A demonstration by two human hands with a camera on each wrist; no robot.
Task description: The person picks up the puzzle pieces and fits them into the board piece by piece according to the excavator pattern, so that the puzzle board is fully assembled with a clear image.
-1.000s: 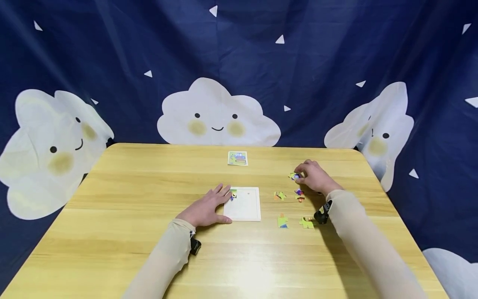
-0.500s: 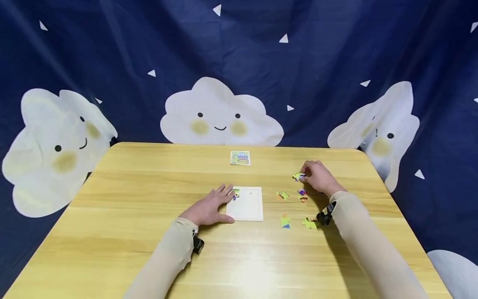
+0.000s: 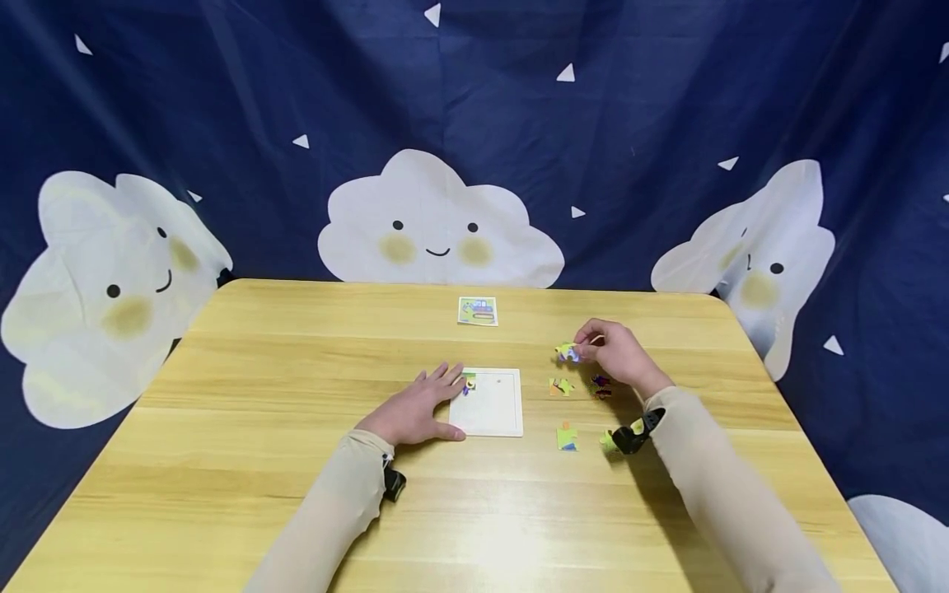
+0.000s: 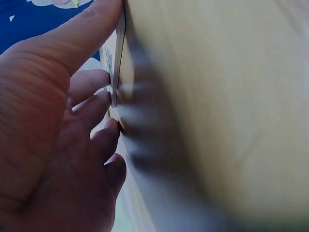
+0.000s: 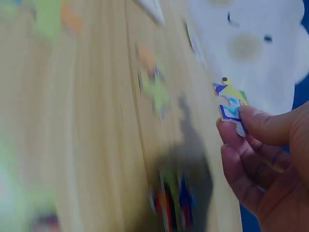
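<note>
My left hand (image 3: 417,408) lies spread at the left side of a white puzzle tray (image 3: 489,408), fingertips and thumb on its edge. One puzzle piece (image 3: 469,382) sits in the tray's upper left corner by those fingers. In the left wrist view the fingers (image 4: 96,106) are extended along the tray's edge. Above the table on the right, my right hand (image 3: 621,356) pinches a yellow-green and blue puzzle piece (image 5: 233,107) between thumb and fingers. Its shadow falls on the wood in the right wrist view.
Loose puzzle pieces lie right of the tray: a green-orange piece (image 3: 561,386), a dark red-blue piece (image 3: 601,386), a green-blue piece (image 3: 567,437) and a green piece (image 3: 610,441) partly behind the wrist camera. A small picture card (image 3: 478,311) lies near the table's far edge.
My right hand has lifted its puzzle piece off the table and moved it left, toward the tray. The left hand stays in place on the tray's edge.
</note>
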